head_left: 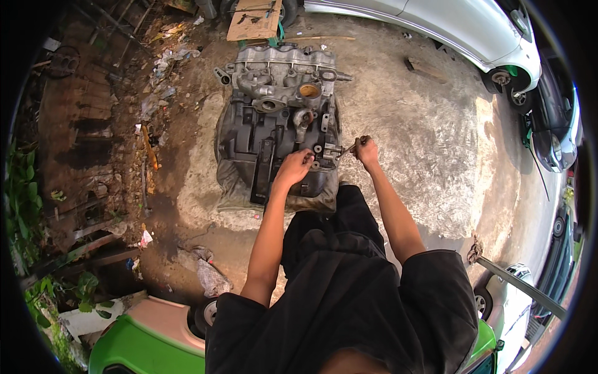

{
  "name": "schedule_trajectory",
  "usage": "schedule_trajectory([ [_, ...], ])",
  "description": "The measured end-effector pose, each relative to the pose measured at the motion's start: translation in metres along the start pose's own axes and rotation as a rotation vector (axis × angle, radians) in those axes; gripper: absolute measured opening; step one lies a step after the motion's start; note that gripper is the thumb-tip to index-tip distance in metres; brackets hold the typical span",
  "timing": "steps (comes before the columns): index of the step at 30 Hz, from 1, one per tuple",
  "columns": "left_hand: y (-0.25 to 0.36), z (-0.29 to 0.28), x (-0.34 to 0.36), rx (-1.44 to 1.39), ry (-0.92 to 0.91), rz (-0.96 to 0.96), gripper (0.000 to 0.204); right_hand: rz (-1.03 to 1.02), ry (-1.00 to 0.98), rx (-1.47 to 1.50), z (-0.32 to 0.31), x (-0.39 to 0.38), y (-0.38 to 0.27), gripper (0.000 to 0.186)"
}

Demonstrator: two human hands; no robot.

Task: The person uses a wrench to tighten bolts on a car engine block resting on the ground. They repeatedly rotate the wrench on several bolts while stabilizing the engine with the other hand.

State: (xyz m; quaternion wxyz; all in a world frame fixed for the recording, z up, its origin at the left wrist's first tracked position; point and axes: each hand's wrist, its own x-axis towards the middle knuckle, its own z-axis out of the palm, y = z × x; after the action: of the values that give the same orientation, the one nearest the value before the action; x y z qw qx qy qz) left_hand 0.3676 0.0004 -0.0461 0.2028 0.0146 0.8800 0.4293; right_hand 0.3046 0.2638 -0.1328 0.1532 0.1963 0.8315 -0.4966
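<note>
A car engine block [243, 134] in black and grey metal lies in front of me on a dark sheet [233, 193]. My left hand [294, 167] rests on the near part of the engine, its fingers bent together beside some small round metal fittings [317, 149]; whatever they pinch is hidden. Just off the engine's right side, my right hand [367, 152] is closed round a thin metal hand tool [346, 151]. The tool's far end points toward a small metal bracket [330, 153] on the engine; its exact kind is too small to tell.
At the far side stands a wooden board [254, 23]. A silver car [461, 25] is at the back right, a green car [143, 340] behind me on the left. Litter and scrap [149, 146] line the dirt to the left. A wood block [427, 70] lies on the concrete.
</note>
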Motion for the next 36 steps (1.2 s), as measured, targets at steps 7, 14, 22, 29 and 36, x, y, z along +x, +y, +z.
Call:
schedule_trajectory([
  [7, 0.001, 0.000, 0.002, 0.027, -0.031, -0.007, 0.030, -0.152, -0.121, 0.433, -0.012, -0.080, 0.025, 0.008],
  [14, 0.000, 0.001, 0.002, 0.061, -0.023, 0.025, 0.028, -0.225, -0.047, 0.223, 0.004, -0.138, 0.022, 0.022],
  [22, 0.001, 0.001, 0.004, 0.101, -0.060, -0.014, 0.029, -0.441, 0.006, -0.094, 0.013, -0.156, -0.002, 0.024],
  [29, 0.000, 0.001, 0.004, 0.106, -0.055, -0.007, 0.030, -0.466, 0.009, -0.027, 0.023, -0.161, -0.004, 0.019],
  [36, -0.001, 0.002, 0.003, 0.121, -0.022, 0.048, 0.028, -0.536, 0.027, -0.113, 0.032, -0.165, -0.015, 0.018],
])
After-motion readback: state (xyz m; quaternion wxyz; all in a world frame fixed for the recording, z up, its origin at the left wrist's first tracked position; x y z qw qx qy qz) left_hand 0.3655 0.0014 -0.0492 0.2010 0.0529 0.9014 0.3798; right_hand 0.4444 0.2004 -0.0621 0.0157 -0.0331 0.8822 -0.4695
